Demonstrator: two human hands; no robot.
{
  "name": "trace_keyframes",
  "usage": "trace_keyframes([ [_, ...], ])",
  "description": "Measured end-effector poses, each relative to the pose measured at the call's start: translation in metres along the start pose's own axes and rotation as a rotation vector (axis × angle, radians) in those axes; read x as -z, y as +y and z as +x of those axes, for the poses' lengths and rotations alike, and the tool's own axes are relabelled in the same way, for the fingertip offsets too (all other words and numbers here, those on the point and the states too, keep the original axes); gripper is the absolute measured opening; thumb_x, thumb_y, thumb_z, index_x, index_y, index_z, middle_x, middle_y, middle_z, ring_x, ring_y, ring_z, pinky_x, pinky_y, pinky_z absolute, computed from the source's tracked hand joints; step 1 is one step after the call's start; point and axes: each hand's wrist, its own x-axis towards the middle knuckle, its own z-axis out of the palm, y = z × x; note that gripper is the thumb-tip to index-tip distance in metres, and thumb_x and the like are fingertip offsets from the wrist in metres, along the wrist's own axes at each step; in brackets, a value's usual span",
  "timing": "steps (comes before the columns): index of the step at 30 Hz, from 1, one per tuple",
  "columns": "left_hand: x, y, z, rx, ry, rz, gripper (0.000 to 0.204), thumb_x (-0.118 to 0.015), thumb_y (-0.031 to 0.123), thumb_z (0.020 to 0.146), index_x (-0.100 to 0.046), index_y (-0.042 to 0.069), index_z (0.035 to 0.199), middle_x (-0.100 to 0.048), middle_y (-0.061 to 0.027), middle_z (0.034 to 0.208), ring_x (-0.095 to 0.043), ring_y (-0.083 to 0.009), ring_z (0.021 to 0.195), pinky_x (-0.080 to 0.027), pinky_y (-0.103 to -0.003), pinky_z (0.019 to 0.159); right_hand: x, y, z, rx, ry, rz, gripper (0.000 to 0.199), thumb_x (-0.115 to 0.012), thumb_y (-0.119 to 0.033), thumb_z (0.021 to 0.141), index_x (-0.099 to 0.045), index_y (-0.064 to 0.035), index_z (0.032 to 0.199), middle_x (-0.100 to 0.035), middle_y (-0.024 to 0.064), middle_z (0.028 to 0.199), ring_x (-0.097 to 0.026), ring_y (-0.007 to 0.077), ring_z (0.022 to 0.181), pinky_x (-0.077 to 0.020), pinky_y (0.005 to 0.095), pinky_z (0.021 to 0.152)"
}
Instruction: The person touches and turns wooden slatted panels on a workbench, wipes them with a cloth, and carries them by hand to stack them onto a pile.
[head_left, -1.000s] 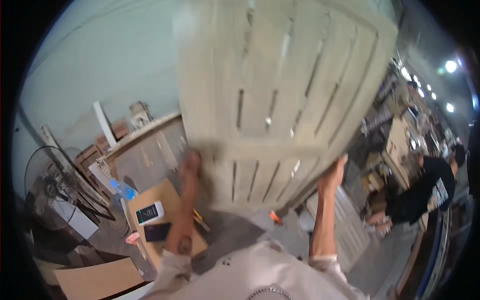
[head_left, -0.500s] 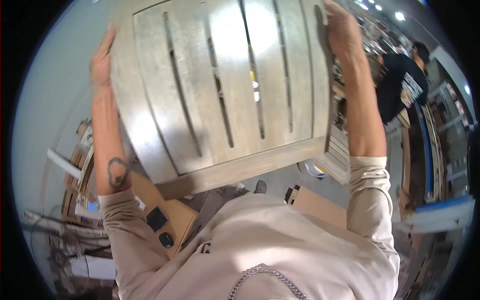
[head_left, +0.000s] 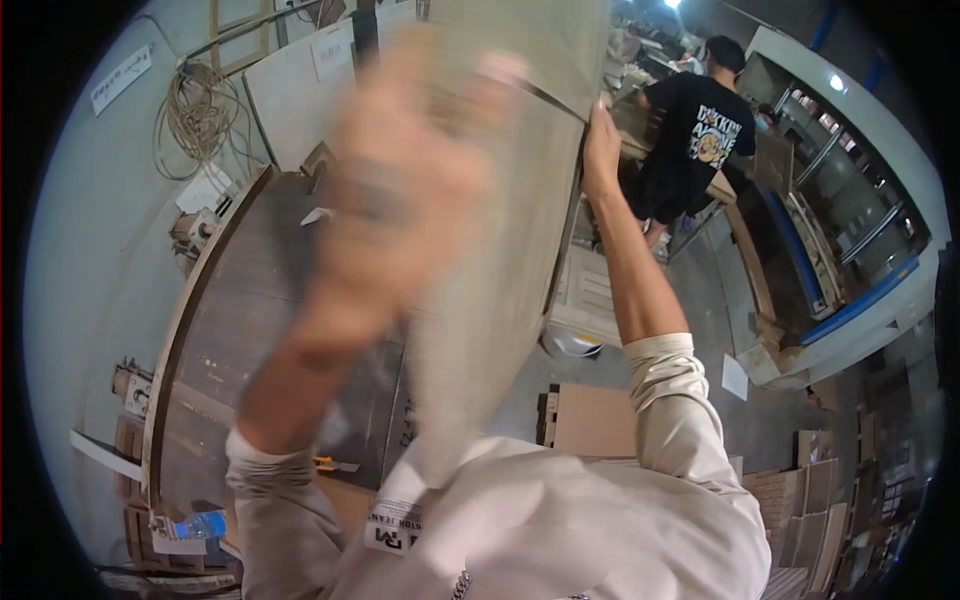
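Observation:
A pale grey-beige wooden panel [head_left: 510, 250] stands upright and tilted before my chest, its top end running out of the picture. My right hand [head_left: 602, 150] grips its right edge, the fingers partly hidden along that side. In front of the panel's left part, my left hand [head_left: 410, 180] is heavily smeared by motion. Whether it touches the panel I cannot tell. A dark-topped workbench [head_left: 250, 310] with a wooden rim lies below my left forearm.
On the bench's near part lies a yellow box cutter [head_left: 335, 464], with a blue-labelled bottle [head_left: 200, 525] at its left corner. A person in a black T-shirt [head_left: 700, 130] stands far right. Flat cardboard [head_left: 595, 420] and a white bucket [head_left: 575, 343] sit beyond my body.
The panel has swung from facing me with its slots to a narrow, slanted view. My left hand has come off its left edge and moved right; the view has turned, showing more bench.

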Motion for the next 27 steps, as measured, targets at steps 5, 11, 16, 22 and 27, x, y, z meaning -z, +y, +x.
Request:
trace_keyframes([
  [5,-0.102,0.062,-0.071,0.089,-0.254,-0.427,0.042,-0.060,0.028,0.089,-0.049,-0.007,0.111,-0.061,-0.0246,0.067,-0.063,-0.0405,0.055,-0.052,-0.044,0.048,0.034,0.031,-0.015,-0.399,0.190,0.092,0.055,-0.048,-0.039,0.097,-0.047,0.0037,0.132,-0.055,0.0116,0.127,-0.051,0.0175,0.114,-0.0404,0.0292,0.092],
  [11,-0.155,0.131,-0.157,-0.216,-0.324,-0.292,0.061,-0.063,0.034,0.086,-0.047,-0.014,0.120,-0.059,-0.0307,0.093,-0.066,-0.0377,0.082,-0.057,-0.036,0.051,0.128,0.011,-0.058,-0.393,0.258,0.075,0.054,-0.048,-0.037,0.097,-0.047,0.0032,0.133,-0.054,0.0113,0.128,-0.051,0.0174,0.115,-0.0403,0.0295,0.093],
  [16,-0.168,0.171,-0.194,-0.157,-0.534,-0.355,0.066,-0.064,0.038,0.084,-0.046,-0.014,0.120,-0.060,-0.0319,0.093,-0.066,-0.0397,0.085,-0.058,-0.039,0.060,0.218,-0.024,-0.131,-0.401,0.372,0.090,0.053,-0.048,-0.036,0.097,-0.046,0.0028,0.134,-0.054,0.0110,0.129,-0.050,0.0174,0.116,-0.0401,0.0298,0.094],
  [22,-0.182,0.222,-0.249,-0.108,-0.801,-0.441,0.077,-0.065,0.044,0.083,-0.041,-0.017,0.124,-0.060,-0.0346,0.092,-0.066,-0.0417,0.079,-0.056,-0.043,0.059,0.327,-0.092,-0.232,-0.370,0.543,0.118,0.052,-0.049,-0.035,0.097,-0.045,0.0023,0.134,-0.053,0.0106,0.130,-0.050,0.0174,0.117,-0.0400,0.0301,0.095],
  [27,-0.209,0.243,-0.280,-0.032,-0.872,-0.567,0.068,-0.065,0.046,0.084,-0.051,-0.010,0.120,-0.063,-0.0261,0.097,-0.067,-0.0357,0.080,-0.056,-0.040,0.067,0.392,-0.140,-0.311,-0.329,0.659,0.161,0.052,-0.049,-0.033,0.097,-0.044,0.0019,0.135,-0.052,0.0104,0.131,-0.049,0.0173,0.118,-0.0398,0.0303,0.096],
])
